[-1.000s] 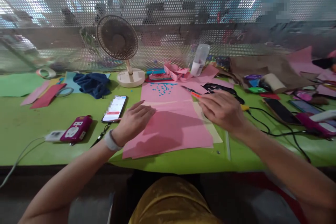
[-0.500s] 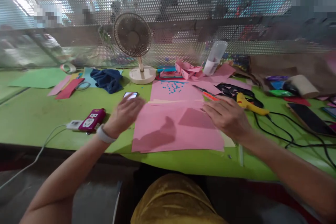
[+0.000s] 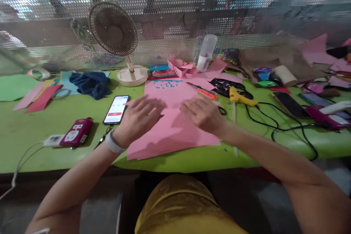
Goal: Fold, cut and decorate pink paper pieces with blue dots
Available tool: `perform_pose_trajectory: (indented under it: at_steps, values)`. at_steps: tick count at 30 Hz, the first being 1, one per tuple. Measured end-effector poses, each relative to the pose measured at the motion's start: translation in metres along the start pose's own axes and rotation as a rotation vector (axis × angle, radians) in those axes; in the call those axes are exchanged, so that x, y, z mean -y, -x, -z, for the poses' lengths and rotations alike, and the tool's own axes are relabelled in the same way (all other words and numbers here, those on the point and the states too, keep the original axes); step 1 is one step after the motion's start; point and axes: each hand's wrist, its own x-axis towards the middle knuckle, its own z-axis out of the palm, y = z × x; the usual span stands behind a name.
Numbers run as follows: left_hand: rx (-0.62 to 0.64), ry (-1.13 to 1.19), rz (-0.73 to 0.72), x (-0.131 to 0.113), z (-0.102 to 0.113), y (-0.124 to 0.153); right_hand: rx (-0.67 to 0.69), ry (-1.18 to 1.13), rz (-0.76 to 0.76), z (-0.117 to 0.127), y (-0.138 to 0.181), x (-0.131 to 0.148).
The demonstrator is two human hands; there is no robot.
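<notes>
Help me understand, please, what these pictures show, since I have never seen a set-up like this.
There is no machine here: one head-worn camera looks forward and down at a person's bare hands. The left hand, with a white wristband below it, and the right hand are over pink paper on a green table. I see nothing held; blur hides whether they touch the paper. Around them lie a phone and yellow glue gun; a fan stands behind.

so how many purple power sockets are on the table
2: one purple socket left of the lit phone, another purple socket far right by a dark phone; others may be hidden.
</notes>
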Motion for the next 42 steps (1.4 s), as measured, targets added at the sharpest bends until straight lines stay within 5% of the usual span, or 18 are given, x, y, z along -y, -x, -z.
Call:
perform_pose_trajectory:
  at_steps: [5, 10, 19, 24, 33, 42]
  values:
    - [0.308, 0.083, -0.124, -0.006, -0.050, 0.038, 0.290, -0.227, 0.103, -0.024, 0.046, 0.024]
    - [0.397, 0.162, -0.021, -0.010, -0.054, 0.041, 0.391, -0.382, 0.006, -0.026, 0.050, 0.022]
    - [0.433, 0.587, 0.538, 0.004, -0.062, 0.026, 0.505, -0.824, -0.594, -0.028, 0.045, 0.016]
    - [0.498, 0.767, 0.658, 0.009, -0.066, 0.025, 0.630, -0.924, -0.708, -0.034, 0.039, 0.007]
    - [0.576, 0.510, 0.612, 0.027, -0.059, 0.039, 0.707, -0.863, -0.683, -0.039, 0.038, 0.001]
    - [0.432, 0.194, 0.422, 0.030, -0.057, 0.057, 0.797, -0.979, -0.774, -0.038, 0.037, -0.005]
